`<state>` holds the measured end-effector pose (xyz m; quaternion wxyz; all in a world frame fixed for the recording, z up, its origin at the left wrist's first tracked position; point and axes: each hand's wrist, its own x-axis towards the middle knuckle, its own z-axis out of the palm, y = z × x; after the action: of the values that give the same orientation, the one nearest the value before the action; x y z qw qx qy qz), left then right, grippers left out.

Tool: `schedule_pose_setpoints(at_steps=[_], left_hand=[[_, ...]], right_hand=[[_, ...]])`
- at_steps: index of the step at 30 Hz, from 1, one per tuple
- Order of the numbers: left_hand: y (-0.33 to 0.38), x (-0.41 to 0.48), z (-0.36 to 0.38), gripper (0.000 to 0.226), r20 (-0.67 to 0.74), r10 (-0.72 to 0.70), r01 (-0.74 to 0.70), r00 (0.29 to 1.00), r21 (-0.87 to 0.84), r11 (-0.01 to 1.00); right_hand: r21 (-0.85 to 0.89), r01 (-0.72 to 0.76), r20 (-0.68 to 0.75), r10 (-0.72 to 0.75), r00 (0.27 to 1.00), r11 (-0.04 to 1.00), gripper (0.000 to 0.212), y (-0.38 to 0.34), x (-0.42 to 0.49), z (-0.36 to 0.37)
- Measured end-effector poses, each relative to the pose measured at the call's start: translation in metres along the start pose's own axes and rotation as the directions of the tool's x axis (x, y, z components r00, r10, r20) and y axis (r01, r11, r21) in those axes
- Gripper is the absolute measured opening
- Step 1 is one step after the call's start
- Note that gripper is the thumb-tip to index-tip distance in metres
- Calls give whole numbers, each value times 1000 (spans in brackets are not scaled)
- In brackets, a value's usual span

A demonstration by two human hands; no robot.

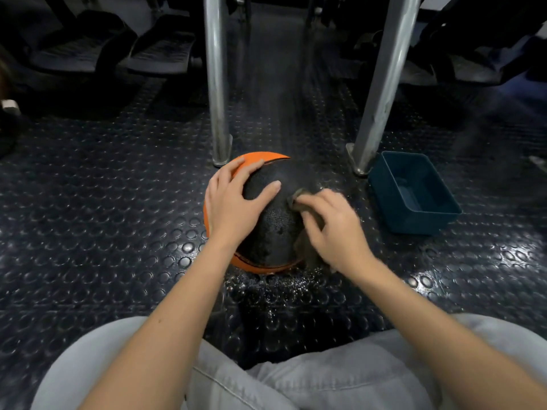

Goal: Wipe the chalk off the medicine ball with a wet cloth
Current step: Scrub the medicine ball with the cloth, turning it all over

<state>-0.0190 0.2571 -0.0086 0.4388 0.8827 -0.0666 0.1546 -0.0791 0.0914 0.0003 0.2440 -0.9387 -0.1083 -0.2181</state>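
**While the left hand (233, 199) is bracing the medicine ball (272, 229), the right hand (334, 229) is wiping it**

Closest in, pale grey denim knees (296, 380) are filling the bottom edge, and both bare forearms are reaching forward over a dark studded rubber floor (103, 217). Just past the knees, a wet patch (284, 288) of droplets is glistening on the floor.

The ball, black with orange panels, is sitting on the floor at the far edge of that patch. The left hand is lying flat on its upper left, fingers straight and spread, pressing rather than gripping. The right hand, motion-blurred, is clenching a dull grey-brown cloth (299, 195) against the ball's right side. Its fingers are curling over the cloth, and more cloth is trailing down below the wrist.

Right of the ball and apart from it, a teal plastic tub (414, 226) is sitting on the floor; its contents are too dim to tell. Two metal posts (217, 84) are rising just behind, the left one just behind the ball, the right one's foot beside the tub. Farthest back, dark ribbed footplates (159, 51) are showing in shadow.
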Motion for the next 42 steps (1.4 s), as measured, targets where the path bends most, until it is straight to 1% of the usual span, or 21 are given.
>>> schedule_pose_setpoints(at_steps=[4, 5, 8, 11, 12, 14, 16, 17, 18, 20, 22, 23, 25, 27, 29, 30, 32, 35, 36, 40, 42], left_hand=[[2, -4, 2, 53, 6, -4, 4, 1000, 27, 1000], [4, -4, 4, 53, 1, -1, 1, 1000, 36, 999], [5, -1, 5, 55, -32, -9, 11, 999, 59, 998], [2, -1, 2, 49, -18, -30, 30, 999, 47, 998], [2, -1, 0, 46, -13, -33, 34, 999, 38, 999], [3, -2, 0, 45, -16, -34, 35, 999, 25, 999], [6, -3, 3, 45, -21, -32, 33, 999, 36, 999], [7, -4, 4, 44, -26, -33, 34, 999, 46, 998], [8, -4, 5, 45, -36, -37, 39, 999, 54, 998], [7, -4, 5, 47, -47, -36, 39, 998, 61, 997], [5, -4, 4, 48, -44, -43, 45, 998, 53, 998], [5, -4, 3, 47, -38, -52, 54, 998, 43, 998], [5, -3, 2, 45, -30, -65, 66, 997, 27, 997], [9, -5, 3, 45, -30, -63, 64, 998, 36, 997], [11, -8, 7, 45, -45, -55, 58, 997, 63, 996], [11, -8, 8, 45, -62, -54, 59, 997, 73, 996], [11, -8, 8, 44, -79, -66, 72, 995, 76, 995], [8, -7, 4, 44, -67, -91, 95, 994, 54, 994], [8, -7, 3, 44, -59, -99, 102, 993, 50, 994], [15, -12, 11, 46, -81, -116, 123, 990, 91, 988], [18, -14, 16, 46, -113, -114, 127, 987, 116, 985]], right_hand=[[57, -298, -64, 301, 952, 953, 23, 31, 27, -2], [68, -317, -84, 322, 943, 946, 23, 28, 24, -2], [104, -156, -107, 167, 980, 982, 21, -4, 1, 4], [55, 37, -8, -37, 999, 998, 25, -10, -5, 2], [40, 21, -11, -21, 1000, 999, 24, -2, 2, 1], [61, -142, -63, 146, 987, 988, 22, 17, 20, 0], [148, -309, -92, 324, 942, 940, 21, 28, 26, -2], [179, -337, -107, 359, 927, 924, 21, 24, 24, -1], [200, -317, -125, 345, 930, 927, 20, 15, 18, 0], [198, -160, -126, 187, 974, 967, 19, -9, 0, 4], [131, -18, -42, 23, 999, 991, 21, -17, -10, 5], [89, -4, -30, 7, 1000, 996, 22, -12, -6, 5], [59, -136, -69, 140, 988, 989, 21, 9, 11, 4], [132, -320, -94, 333, 938, 938, 21, 27, 22, 1], [186, -406, -109, 429, 896, 895, 21, 25, 18, 3], [195, -395, -125, 422, 898, 898, 21, 15, 13, 5], [196, -254, -155, 285, 946, 947, 19, -7, -1, 9], [95, -46, -64, 53, 997, 994, 21, -17, -11, 11], [81, -60, -56, 64, 996, 995, 22, -10, -7, 10], [163, -355, -131, 377, 917, 921, 21, 17, 13, 4], [162, -347, -146, 370, 917, 924, 20, 6, 8, 5]])
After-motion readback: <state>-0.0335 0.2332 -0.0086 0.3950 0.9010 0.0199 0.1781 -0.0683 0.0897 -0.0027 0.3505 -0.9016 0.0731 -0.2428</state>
